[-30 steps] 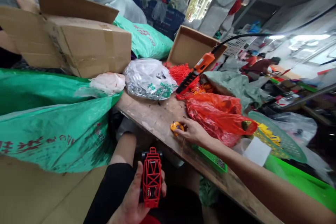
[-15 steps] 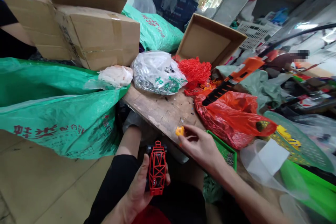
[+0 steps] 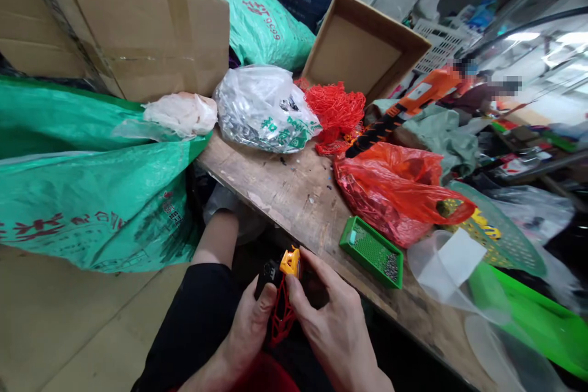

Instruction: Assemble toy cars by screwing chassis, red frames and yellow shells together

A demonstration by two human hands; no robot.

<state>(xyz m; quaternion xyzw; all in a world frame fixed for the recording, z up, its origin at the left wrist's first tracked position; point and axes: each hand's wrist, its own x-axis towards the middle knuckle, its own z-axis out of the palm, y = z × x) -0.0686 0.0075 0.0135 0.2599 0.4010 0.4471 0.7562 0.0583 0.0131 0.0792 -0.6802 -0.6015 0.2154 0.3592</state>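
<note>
My left hand [image 3: 248, 324] is closed around a toy car chassis with a red lattice frame [image 3: 281, 312] and black wheels [image 3: 267, 272], held over my lap. Between the thumb and fingers of my right hand [image 3: 331, 312] is a small yellow plastic part [image 3: 290, 261]. It sits against the far end of the red frame; whether it is seated there I cannot tell. My fingers hide much of the chassis.
A wooden table [image 3: 285, 196] bears a green tray of small metal pieces [image 3: 372, 251], a red plastic bag [image 3: 390, 190], a white bag [image 3: 266, 110] and red lattice parts [image 3: 335, 107]. An orange-and-black power screwdriver [image 3: 408, 107] hangs above. A green sack [image 3: 92, 196] stands at left.
My right hand has brought the yellow part from the table edge down and left to the chassis. My left hand has tilted the chassis. The view has shifted slightly.
</note>
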